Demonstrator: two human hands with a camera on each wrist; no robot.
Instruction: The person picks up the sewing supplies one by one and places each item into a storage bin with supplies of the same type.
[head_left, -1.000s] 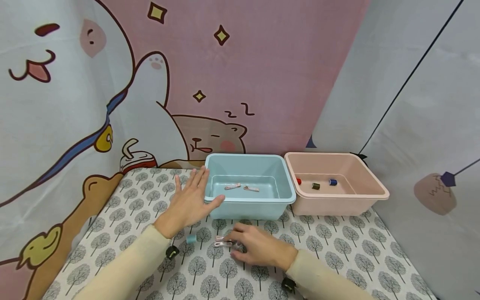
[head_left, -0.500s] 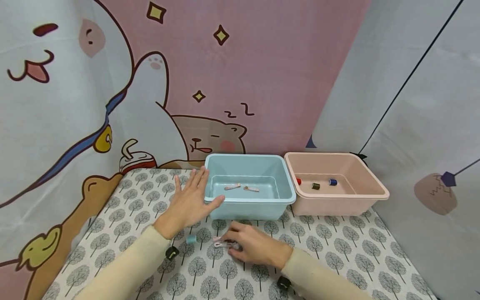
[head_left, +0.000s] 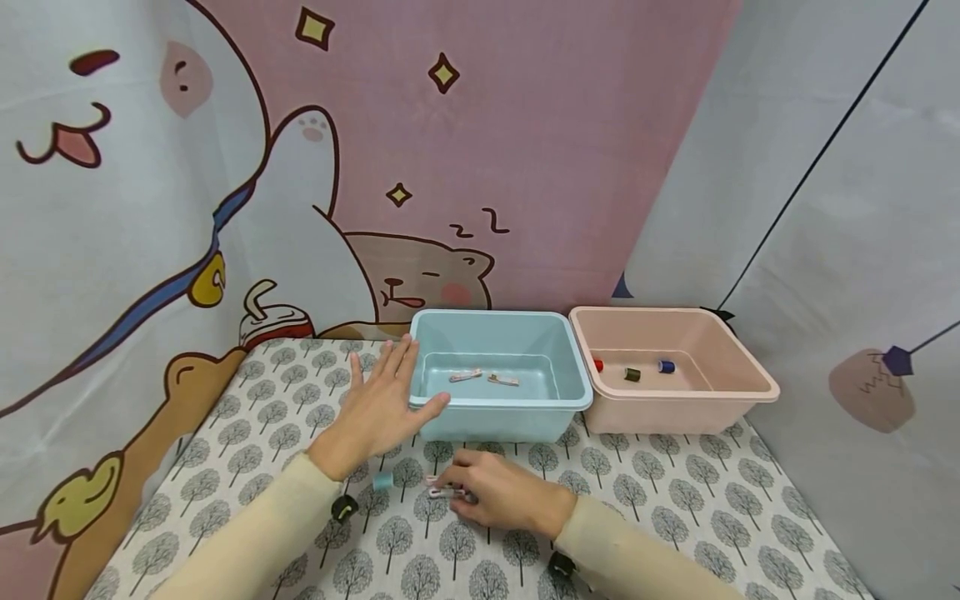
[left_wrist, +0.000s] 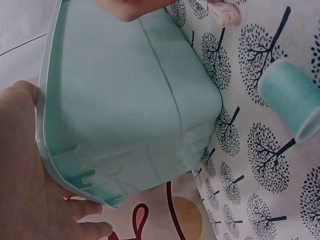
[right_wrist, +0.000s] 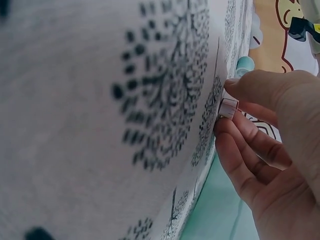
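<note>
A folded pink-and-white measuring-tape strip (right_wrist: 229, 108) lay on tree-print cloth (head_left: 397, 537), the right hand (head_left: 510, 490) curled narrowly about it, its grip unclear. Grasping seemed the step; the next move called for a secure pinch. The left hand (head_left: 378, 410) spread wide beside the light-blue plastic bin (head_left: 498, 422).

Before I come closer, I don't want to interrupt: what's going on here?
A person's right hand curls round folded pale printed tape on tree-patterned cloth, near a teal thread spool. Their left hand touches a blue plastic tub holding two pale strips; the pink plastic tub alongside holds green and blue spools.
</note>
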